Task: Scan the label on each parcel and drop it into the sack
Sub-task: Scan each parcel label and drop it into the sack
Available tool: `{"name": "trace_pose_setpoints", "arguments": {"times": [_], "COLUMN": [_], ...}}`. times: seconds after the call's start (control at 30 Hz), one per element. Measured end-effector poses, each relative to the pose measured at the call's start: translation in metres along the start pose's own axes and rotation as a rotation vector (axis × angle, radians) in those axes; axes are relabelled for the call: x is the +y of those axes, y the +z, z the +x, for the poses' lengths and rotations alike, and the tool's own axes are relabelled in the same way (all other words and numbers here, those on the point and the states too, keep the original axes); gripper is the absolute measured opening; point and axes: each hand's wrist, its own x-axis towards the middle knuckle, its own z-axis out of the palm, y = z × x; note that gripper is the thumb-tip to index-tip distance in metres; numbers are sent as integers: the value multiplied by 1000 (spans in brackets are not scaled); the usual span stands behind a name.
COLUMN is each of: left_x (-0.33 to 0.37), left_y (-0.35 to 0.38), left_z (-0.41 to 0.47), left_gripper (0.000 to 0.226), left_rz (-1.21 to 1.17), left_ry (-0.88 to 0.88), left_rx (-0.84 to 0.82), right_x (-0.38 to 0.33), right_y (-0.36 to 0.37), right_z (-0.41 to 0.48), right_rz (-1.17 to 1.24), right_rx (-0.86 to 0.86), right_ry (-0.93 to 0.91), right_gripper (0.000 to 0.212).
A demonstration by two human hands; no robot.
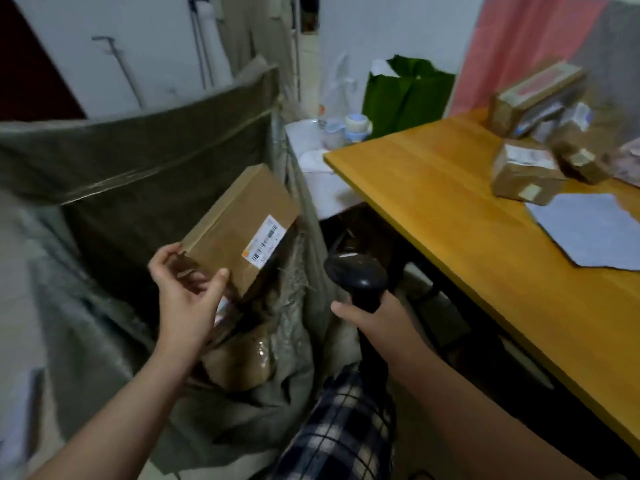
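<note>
Task part-done: one brown parcel (pixel 239 230), label up, is pinched at its near corner by the left grip (pixel 187 292) over the open sack (pixel 145 168) at centre left, which already holds wrapped parcels (pixel 242 365), while the right grip (pixel 377 323) clasps the scanner (pixel 356 275) and more boxes (pixel 526 174) wait on the table (pixel 450 220), upper right.

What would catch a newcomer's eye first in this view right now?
The flat cardboard parcel, white label up, held by one corner in the left hand over the open sack, left of centre. Next, the black scanner gripped in the right hand at centre, then the pile of parcels at the far end of the orange table, upper right.
</note>
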Motion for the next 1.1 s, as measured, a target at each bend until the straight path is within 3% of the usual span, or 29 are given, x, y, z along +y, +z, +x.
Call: {"name": "trace_pose_setpoints", "arguments": {"times": [0.23,0.33,0.47,0.67,0.83,0.9,0.97,1.03,1.1], "left_x": [-47,-52,-55,-55,-83,-98,-105,-102,-90], "left_y": [-103,-145,-169,-148,-115,-107,-100,-88,-73], "left_z": [16,17,23,21,18,18,20,23,17], "left_gripper": [66,60,66,63,68,72,71,61,49], "left_rz": [583,783,945,1295,1562,1626,1626,1582,1575], "left_ry": [-107,-79,-27,104,146,155,69,6,157], "left_rx": [12,38,-46,-298,-501,-565,-644,-659,-583], "right_x": [30,43,56,76,81,85,89,99,106], "right_y": [105,134,155,152,121,104,95,95,99], "right_z": [23,27,32,37,35,35,39,50,60], "right_rz": [-484,-633,-728,-884,-1358,-1277,-1038,-731,-625], "right_rx": [-131,-232,-309,-263,-65,76,133,109,69], "right_ry": [-210,-255,-251,-265,-335,-359,-319,-237,-157], "right_gripper": [39,38,40,38,49,42,33,45,45]}}
